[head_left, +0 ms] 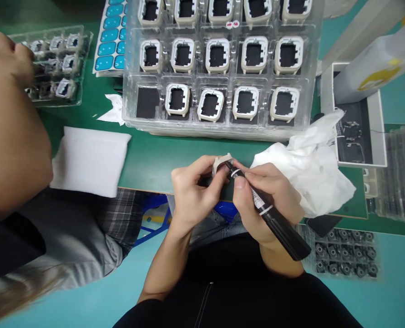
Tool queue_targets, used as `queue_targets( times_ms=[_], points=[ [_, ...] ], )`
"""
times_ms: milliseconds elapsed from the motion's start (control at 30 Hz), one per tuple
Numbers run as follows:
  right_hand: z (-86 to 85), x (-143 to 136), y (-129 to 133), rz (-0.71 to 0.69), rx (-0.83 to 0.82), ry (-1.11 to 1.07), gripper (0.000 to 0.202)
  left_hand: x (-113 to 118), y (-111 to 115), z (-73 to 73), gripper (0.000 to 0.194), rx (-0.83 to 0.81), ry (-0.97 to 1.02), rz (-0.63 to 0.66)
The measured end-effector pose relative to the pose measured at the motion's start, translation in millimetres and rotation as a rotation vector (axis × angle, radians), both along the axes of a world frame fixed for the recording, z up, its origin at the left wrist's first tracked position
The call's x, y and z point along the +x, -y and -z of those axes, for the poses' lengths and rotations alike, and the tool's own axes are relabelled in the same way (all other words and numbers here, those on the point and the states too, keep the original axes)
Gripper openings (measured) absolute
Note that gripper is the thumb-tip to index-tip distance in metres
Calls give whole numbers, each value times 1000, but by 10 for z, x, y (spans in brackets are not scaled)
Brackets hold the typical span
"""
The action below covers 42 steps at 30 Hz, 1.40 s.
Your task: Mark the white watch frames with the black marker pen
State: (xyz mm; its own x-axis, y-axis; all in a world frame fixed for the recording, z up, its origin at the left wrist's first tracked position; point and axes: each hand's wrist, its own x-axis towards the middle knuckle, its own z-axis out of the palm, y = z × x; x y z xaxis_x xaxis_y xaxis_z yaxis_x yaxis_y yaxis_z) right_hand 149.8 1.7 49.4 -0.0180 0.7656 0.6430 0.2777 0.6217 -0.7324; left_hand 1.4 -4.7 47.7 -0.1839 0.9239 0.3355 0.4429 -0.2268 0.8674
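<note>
Between the thumb and fingers of my left hand [195, 189] is a small beige watch-case frame [222, 160], tilted up on edge above the front of the green table. My right hand [267, 196] grips a black marker pen [274, 218], whose tip end reaches the inside of the frame. Whether the tip touches the frame's wall I cannot tell. Beyond my hands lies a clear plastic tray [223, 128] with rows of similar frames, such as a white-rimmed frame [210, 105]. One front-left compartment [148, 103] of it holds no frame.
Crumpled white tissue [311, 168] lies right of my hands, beside a white box [376, 118] with a bottle [369, 68] in it. A folded white cloth [91, 159] is at left. A co-worker's arm [14, 127] reaches over a smaller parts tray [81, 86]. Blue stickers [105, 48] lie behind.
</note>
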Motion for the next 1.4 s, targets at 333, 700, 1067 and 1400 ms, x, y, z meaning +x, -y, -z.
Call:
queue_targets(
  times_ms=[333, 700, 1067, 1400],
  points=[
    [-8, 5, -7, 12, -1, 11, 31, -4, -6, 0, 13, -27, 30, 4],
    [-57, -55, -8, 68, -55, -70, 18, -43, -32, -38, 7, -181, 308, 82],
    [-38, -54, -2, 54, -45, -45, 26, -53, -36, -28, 8, -187, 350, 91],
    [-35, -40, 1, 47, -56, -53, 27, -35, -37, -8, 7, -73, 219, 63]
  ],
)
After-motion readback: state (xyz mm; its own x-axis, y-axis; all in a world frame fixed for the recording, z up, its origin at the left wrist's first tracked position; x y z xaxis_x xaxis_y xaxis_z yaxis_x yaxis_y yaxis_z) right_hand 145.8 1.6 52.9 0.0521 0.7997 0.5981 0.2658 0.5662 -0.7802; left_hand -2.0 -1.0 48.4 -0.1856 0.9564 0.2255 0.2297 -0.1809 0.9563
